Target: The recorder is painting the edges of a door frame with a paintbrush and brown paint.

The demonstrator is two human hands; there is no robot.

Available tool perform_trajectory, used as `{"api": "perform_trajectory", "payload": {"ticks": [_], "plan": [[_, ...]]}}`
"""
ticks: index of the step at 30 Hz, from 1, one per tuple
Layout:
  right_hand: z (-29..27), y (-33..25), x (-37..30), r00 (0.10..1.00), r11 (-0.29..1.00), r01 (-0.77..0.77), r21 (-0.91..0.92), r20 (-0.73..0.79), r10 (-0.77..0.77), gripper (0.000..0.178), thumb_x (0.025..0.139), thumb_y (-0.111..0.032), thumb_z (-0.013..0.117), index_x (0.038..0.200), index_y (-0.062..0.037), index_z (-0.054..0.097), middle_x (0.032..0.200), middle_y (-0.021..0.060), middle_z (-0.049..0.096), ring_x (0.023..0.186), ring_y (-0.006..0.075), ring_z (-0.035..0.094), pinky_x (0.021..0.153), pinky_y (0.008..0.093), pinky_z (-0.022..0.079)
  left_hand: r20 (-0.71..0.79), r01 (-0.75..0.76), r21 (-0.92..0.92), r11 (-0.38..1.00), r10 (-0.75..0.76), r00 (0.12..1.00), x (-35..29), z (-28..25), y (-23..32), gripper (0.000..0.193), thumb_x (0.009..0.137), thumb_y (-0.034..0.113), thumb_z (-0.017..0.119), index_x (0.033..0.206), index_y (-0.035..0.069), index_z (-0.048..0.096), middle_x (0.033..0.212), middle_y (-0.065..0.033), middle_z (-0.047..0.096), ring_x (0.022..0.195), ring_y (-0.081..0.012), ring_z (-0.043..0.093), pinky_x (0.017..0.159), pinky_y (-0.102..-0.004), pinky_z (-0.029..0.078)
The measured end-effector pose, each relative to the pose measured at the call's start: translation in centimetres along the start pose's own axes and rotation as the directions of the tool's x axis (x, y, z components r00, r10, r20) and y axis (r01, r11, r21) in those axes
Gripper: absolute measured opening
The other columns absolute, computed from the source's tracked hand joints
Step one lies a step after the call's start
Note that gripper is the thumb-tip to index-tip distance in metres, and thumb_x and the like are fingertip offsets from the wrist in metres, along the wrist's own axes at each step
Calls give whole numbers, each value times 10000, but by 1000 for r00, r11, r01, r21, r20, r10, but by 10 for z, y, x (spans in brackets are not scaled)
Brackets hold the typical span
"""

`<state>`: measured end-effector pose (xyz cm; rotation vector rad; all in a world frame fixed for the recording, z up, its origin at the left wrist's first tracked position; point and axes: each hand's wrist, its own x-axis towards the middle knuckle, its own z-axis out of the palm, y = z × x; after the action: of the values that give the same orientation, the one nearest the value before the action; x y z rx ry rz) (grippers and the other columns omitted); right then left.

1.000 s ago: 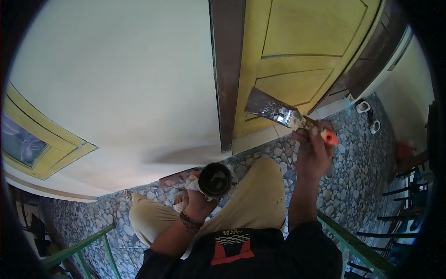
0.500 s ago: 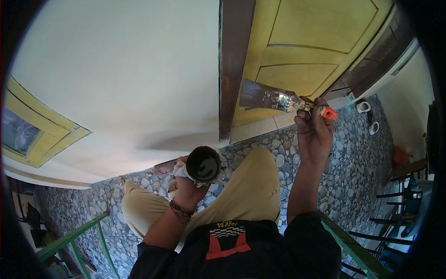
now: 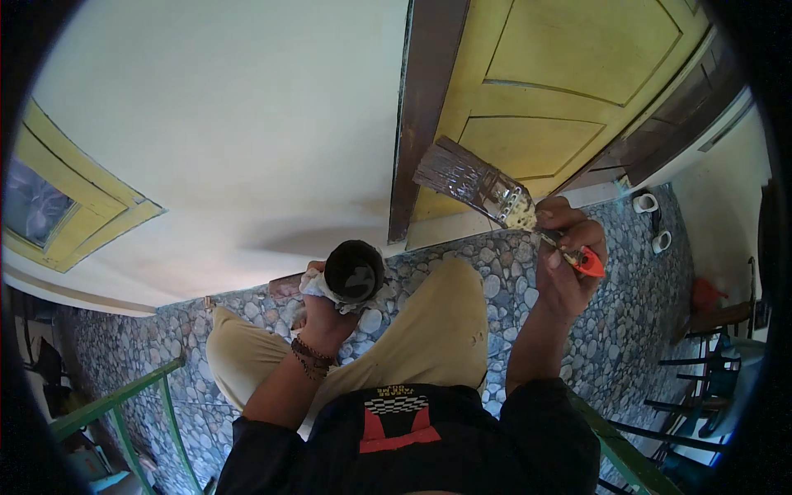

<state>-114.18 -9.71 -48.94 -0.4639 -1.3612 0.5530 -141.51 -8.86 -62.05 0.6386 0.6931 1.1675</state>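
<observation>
My right hand (image 3: pixel 571 256) grips a wide paintbrush (image 3: pixel 474 183) by its handle, which ends in an orange tip. The brush's bristles are coated in dark brown and point up and left, overlapping the lower part of the brown door frame (image 3: pixel 423 107) in view. Whether they touch the frame I cannot tell. My left hand (image 3: pixel 327 318) is wrapped around a dark paint can (image 3: pixel 355 271), with a whitish rag (image 3: pixel 318 285) between palm and can. Brown paint shows wet inside it. Part of my left hand is hidden behind the can and rag.
A yellow panelled door (image 3: pixel 536 136) stands ahead, beside a white wall (image 3: pixel 247 124). A yellow window frame (image 3: pixel 124 198) is at left. Pebbled floor (image 3: pixel 643 330) lies below, with white footwear (image 3: pixel 652 206) at right, a green metal rail (image 3: pixel 124 408) at lower left and dark chairs (image 3: pixel 701 363) at right.
The paintbrush has tilted, its handle end dropping and its bristles angling more steeply up and left. My right hand has turned and shifted slightly down. The can stays in my left hand.
</observation>
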Motion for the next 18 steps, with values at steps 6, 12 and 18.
{"api": "perform_trajectory", "payload": {"ticks": [6, 12, 18], "plan": [[3, -14, 12, 999, 998, -38, 40, 35, 36, 177, 679, -52, 651, 793, -27, 517, 940, 242, 579, 936, 311, 550, 853, 405, 404, 121, 240, -556, 796, -208, 971, 2, 27, 11, 467, 849, 403, 359, 1135, 71, 520, 1173, -109, 544, 1084, -261, 520, 964, -418, 384], [3, -35, 20, 996, 996, -82, 20, 43, 81, 239, 712, -104, 667, 859, -13, 502, 957, 264, 572, 917, 279, 568, 837, 358, 427, 14, 137, -543, 829, -154, 988, 10, 52, 23, 414, 852, 353, 383, 1097, 59, 540, 1103, -107, 584, 1047, -247, 544, 927, -412, 417], [28, -50, 23, 991, 995, -73, -65, 106, 80, 281, 702, -88, 691, 885, -25, 487, 872, 236, 612, 799, 262, 611, 715, 322, 479, -66, 21, -564, 826, -71, 995, 9, 46, 30, 397, 853, 331, 365, 1053, 50, 562, 1029, -103, 616, 955, -236, 587, 878, -365, 452]]}}
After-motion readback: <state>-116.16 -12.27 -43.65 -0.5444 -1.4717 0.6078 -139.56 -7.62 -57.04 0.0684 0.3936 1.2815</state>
